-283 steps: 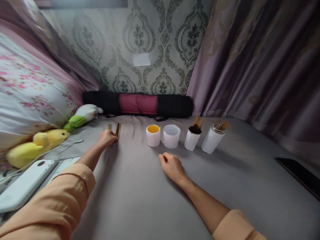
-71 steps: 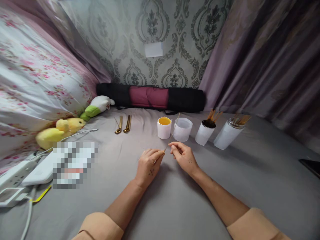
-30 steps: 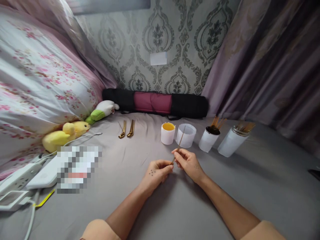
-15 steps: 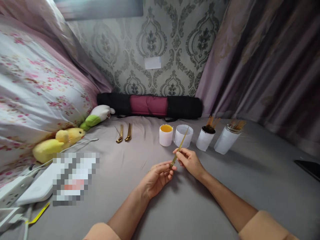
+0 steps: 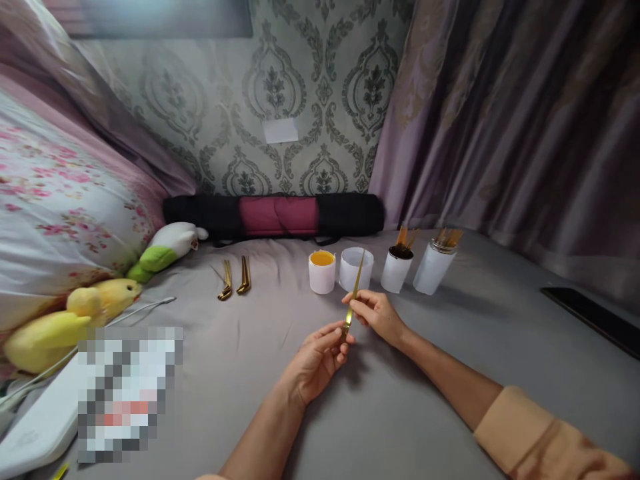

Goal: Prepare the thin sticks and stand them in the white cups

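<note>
Both my hands meet over the grey sheet around one thin gold tool [image 5: 355, 288] that points up and away. My right hand [image 5: 377, 315] pinches its middle with thumb and fingers. My left hand [image 5: 320, 357] is curled palm-up just below, fingertips pinching the tool's lower end. Behind the hands stand several white cups in a row: one with a yellow top [image 5: 321, 271], a translucent one [image 5: 356, 269], one with a dark inside holding sticks [image 5: 396, 267], and a tilted jar of sticks [image 5: 433, 265]. Two bent gold tools [image 5: 234, 281] lie to the left.
A black and maroon roll [image 5: 275, 216] lies along the patterned wall. Plush toys [image 5: 75, 313] and a floral pillow [image 5: 55, 200] sit at the left, with a white device [image 5: 40, 427] and cable. A dark flat object [image 5: 590, 319] lies at the right. Curtains hang at the right.
Both hands rose slightly and the gold tool tipped more upright between them. My left hand turned further palm-up. The view swung left and down.
</note>
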`<move>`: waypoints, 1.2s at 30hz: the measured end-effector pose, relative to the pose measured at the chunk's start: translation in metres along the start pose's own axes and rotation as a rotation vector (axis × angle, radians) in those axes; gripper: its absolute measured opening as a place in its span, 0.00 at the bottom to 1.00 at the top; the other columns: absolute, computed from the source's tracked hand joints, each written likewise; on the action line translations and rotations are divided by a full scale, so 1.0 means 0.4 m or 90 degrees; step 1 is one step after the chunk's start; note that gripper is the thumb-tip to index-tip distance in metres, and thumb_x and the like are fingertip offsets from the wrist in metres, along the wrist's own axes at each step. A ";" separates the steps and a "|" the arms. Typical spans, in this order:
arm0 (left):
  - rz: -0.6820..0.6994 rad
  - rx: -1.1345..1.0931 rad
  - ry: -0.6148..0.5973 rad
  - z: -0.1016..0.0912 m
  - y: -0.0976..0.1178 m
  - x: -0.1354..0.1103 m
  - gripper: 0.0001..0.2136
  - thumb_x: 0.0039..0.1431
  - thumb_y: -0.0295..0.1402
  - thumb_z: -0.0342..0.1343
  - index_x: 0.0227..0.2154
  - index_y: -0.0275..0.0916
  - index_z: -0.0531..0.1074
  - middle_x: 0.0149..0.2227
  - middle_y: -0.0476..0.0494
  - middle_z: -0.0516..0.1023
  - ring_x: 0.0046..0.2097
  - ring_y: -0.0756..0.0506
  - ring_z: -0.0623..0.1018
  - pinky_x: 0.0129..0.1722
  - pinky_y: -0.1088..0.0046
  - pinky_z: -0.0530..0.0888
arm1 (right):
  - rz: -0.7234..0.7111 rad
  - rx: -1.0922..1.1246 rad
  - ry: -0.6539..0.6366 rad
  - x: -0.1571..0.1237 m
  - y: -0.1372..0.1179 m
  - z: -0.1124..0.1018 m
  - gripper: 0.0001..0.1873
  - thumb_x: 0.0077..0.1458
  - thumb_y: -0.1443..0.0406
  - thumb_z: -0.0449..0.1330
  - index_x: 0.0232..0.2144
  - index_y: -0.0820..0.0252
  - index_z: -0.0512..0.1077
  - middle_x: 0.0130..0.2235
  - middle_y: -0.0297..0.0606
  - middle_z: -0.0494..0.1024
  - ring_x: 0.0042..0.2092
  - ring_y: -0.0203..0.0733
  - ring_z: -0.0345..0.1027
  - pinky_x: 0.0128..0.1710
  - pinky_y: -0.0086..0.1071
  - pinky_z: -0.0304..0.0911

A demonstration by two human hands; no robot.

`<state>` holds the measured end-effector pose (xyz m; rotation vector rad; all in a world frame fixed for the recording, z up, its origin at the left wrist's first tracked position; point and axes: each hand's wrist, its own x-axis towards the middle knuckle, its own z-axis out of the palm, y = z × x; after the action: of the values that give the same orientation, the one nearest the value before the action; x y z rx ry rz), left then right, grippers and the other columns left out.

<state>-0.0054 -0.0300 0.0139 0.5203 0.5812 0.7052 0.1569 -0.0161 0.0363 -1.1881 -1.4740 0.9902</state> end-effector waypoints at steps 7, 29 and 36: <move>-0.007 -0.006 -0.001 0.002 0.004 0.000 0.10 0.51 0.27 0.55 0.38 0.31 0.68 0.30 0.42 0.73 0.26 0.55 0.70 0.26 0.81 0.68 | -0.006 0.004 0.032 0.014 -0.008 -0.012 0.14 0.49 0.60 0.54 0.35 0.63 0.69 0.18 0.26 0.60 0.19 0.29 0.52 0.18 0.25 0.51; -0.012 -0.003 0.003 0.002 0.002 -0.004 0.11 0.51 0.28 0.56 0.37 0.28 0.70 0.32 0.40 0.73 0.27 0.55 0.70 0.26 0.82 0.68 | -0.031 -0.033 0.171 0.085 -0.063 -0.096 0.19 0.52 0.53 0.51 0.33 0.63 0.70 0.23 0.32 0.66 0.19 0.28 0.56 0.13 0.22 0.51; -0.007 -0.011 -0.002 -0.005 0.001 -0.002 0.10 0.51 0.28 0.55 0.37 0.28 0.70 0.32 0.40 0.73 0.27 0.55 0.70 0.26 0.81 0.68 | -0.042 -0.038 0.211 0.099 -0.093 -0.112 0.18 0.52 0.53 0.53 0.30 0.64 0.69 0.23 0.33 0.67 0.17 0.27 0.55 0.13 0.22 0.50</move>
<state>-0.0075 -0.0299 0.0127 0.5008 0.5745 0.6980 0.1908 0.0164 0.0888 -1.2693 -1.2750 0.6705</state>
